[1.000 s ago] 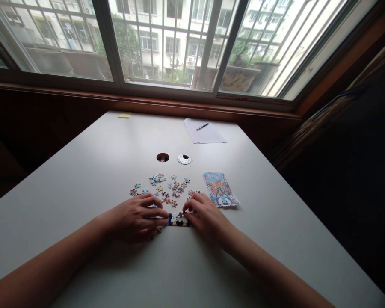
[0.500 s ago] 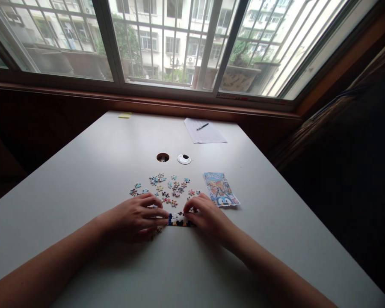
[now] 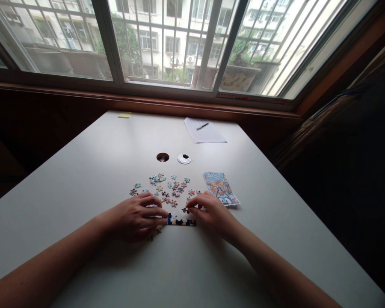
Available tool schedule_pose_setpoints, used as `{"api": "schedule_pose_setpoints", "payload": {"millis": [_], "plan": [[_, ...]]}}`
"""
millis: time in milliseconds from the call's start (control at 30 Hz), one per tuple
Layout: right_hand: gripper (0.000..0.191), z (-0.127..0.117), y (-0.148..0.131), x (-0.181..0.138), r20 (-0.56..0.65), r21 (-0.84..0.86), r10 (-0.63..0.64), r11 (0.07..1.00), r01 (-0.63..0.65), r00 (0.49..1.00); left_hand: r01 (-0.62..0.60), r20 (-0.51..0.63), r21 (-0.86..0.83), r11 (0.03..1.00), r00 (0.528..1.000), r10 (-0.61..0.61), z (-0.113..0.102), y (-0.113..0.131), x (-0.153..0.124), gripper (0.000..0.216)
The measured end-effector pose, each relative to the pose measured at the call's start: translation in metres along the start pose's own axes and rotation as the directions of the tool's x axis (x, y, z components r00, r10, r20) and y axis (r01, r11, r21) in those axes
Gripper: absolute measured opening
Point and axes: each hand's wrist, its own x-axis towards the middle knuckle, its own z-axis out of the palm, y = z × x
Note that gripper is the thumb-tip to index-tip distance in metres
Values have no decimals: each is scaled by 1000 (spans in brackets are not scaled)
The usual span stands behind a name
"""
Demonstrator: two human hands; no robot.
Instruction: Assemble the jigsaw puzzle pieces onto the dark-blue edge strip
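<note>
A joined strip of jigsaw puzzle (image 3: 181,219), dark blue and yellow along its near edge, lies flat on the white table (image 3: 167,269). My left hand (image 3: 139,216) rests at the strip's left end, its fingers spread and the fingertips touching that edge. Just above the strip's right part, my right hand (image 3: 213,209) pinches a dark puzzle piece (image 3: 185,210) between thumb and index finger. Loose puzzle pieces (image 3: 176,190) are scattered beyond both hands, and a few more (image 3: 157,232) lie partly hidden under my left hand.
A colourful picture sheet (image 3: 220,188) lies right of the pieces. Farther back are a round hole (image 3: 162,157) in the tabletop, a silver ring-shaped cover (image 3: 184,159), papers (image 3: 205,134) with a pen (image 3: 202,126), and a yellow note (image 3: 125,115). A barred window (image 3: 167,42) stands behind.
My right hand has lifted slightly up and away from the strip with the dark puzzle piece, uncovering the strip's right end. My left hand has stayed nearly still.
</note>
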Motion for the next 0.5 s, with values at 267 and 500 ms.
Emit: {"api": "schedule_pose_setpoints", "payload": {"millis": [267,500], "plan": [[13,0,5,-1,50,-15,6,1000,-5,999,17,13,3,1000,1000,-17,1,0,-2,42],[14,2,4,0,74,-38,-3,999,6,997,15,23,5,1000,1000,-15,2,-1,-3,45]]}}
